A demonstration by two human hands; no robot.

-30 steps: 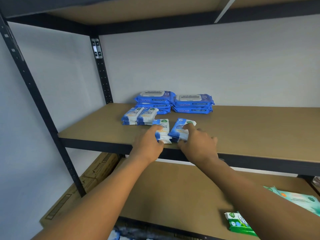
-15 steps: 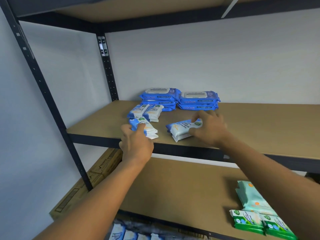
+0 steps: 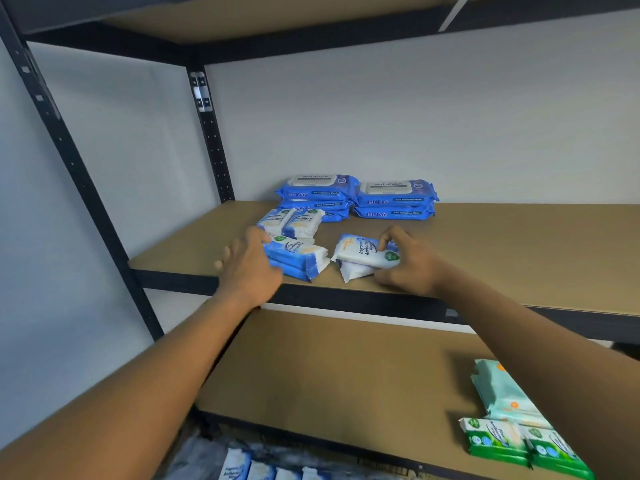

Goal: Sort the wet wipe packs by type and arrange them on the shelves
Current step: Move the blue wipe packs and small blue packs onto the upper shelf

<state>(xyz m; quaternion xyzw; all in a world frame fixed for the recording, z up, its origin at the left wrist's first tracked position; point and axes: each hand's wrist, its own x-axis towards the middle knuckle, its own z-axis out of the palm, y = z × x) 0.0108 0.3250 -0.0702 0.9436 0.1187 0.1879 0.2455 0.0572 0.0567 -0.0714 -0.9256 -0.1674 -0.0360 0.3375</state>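
Blue-and-white, the pair (image 3: 363,256) at the shelf (image 3: 519,261) front is clamped in the curled fingers of the right hand (image 3: 410,266), while the left hand (image 3: 249,271), fingers too blurred to tell, meets the stack (image 3: 299,259) beside it; slide both squarely together, edges aligned

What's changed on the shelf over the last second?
The left hand slid the left pair of small packs leftward; the right hand drew the right pair rightward and turned it sideways, opening a gap between them. Both hands keep their grip. The antabax stacks and the two small packs behind stayed put.
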